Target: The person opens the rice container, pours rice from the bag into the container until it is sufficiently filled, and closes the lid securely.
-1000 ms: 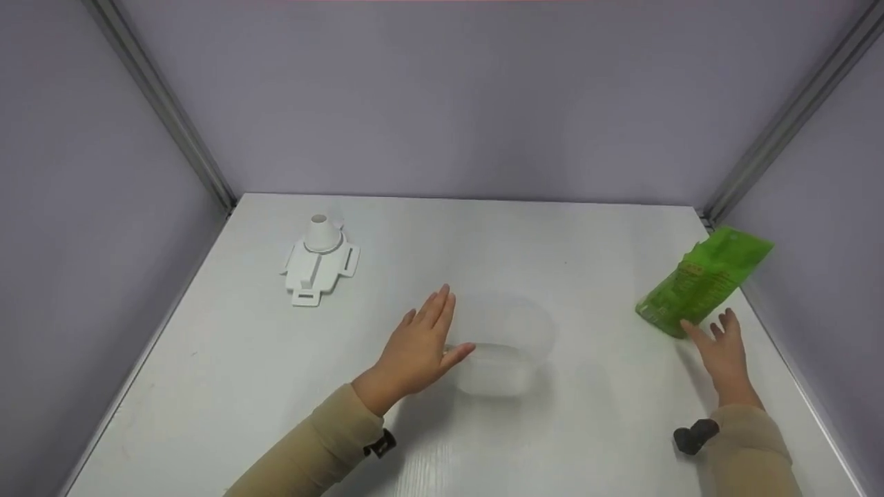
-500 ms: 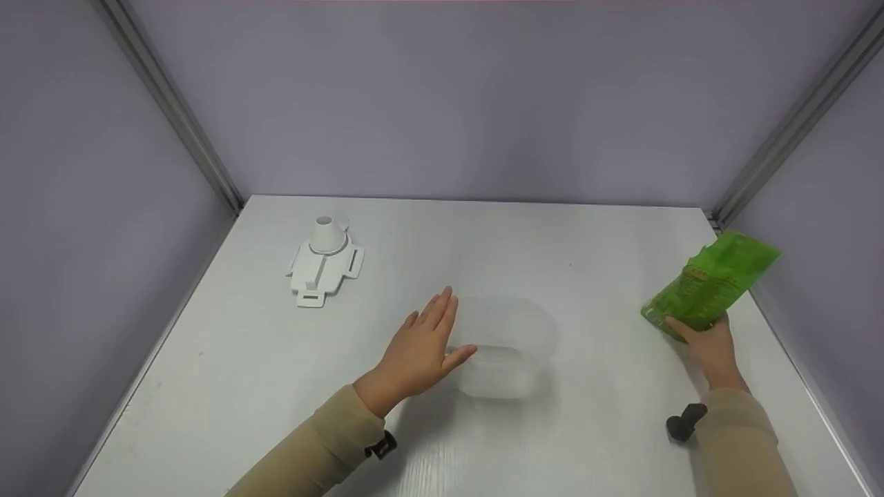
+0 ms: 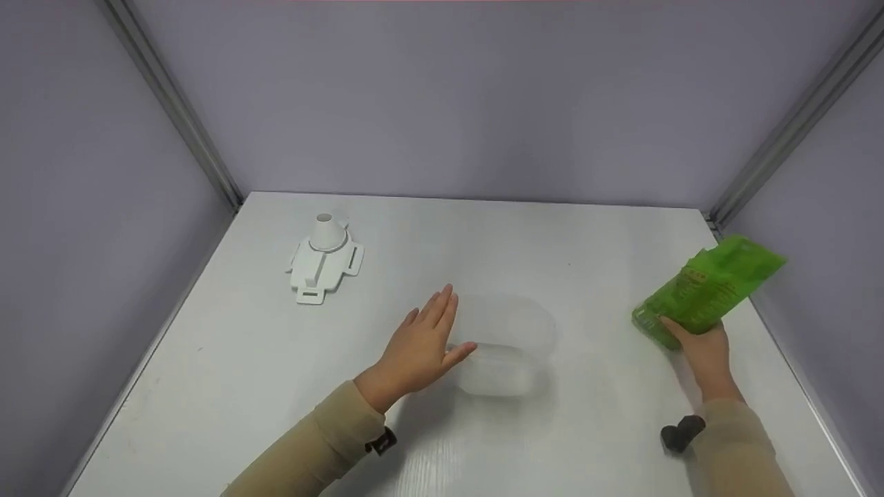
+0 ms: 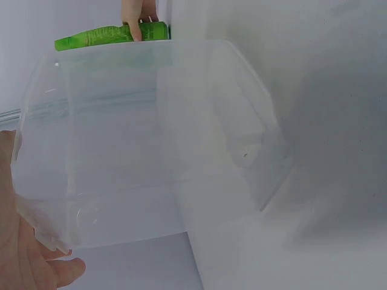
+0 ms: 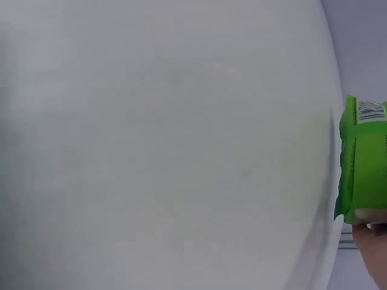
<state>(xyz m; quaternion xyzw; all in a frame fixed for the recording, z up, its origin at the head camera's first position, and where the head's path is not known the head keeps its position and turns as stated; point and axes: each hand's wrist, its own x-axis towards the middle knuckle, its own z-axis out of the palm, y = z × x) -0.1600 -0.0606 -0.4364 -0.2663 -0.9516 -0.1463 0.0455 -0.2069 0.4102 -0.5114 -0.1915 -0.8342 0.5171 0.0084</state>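
Meanwhile, the left hand (image 3: 419, 343) lay flat and relaxed on the white tabletop (image 3: 248, 373), fingers straight and close together, pointing away from the person, its thumb side resting against the near left wall of the clear, thin-walled plastic container (image 3: 507, 345). From the left wrist view, that container (image 4: 151, 139) filled most of the picture, with the palm and thumb (image 4: 27, 260) pressed to its lower left corner. The tan sleeve (image 3: 311, 452) ran back toward the near edge of the table.

The right hand (image 3: 699, 352) was at the right side of the table, well apart from the container, its fingers and thumb curled round the lower end of the bright green plastic pouch (image 3: 708, 290). The pouch tilted up and to the right, its top leaning toward the purple side wall (image 3: 822, 262). In the right wrist view only a strip of the pouch (image 5: 361, 163) showed at the right edge, with a fingertip just under it.

Compared with a second earlier, the right hand, then open with spread fingers just below the pouch, had closed on it; half a second earlier it was already gripping, and since then the pouch had tipped a little further over. The left hand and the container had not moved. The white plastic bracket with a small cone (image 3: 324, 257) remained at the far left.
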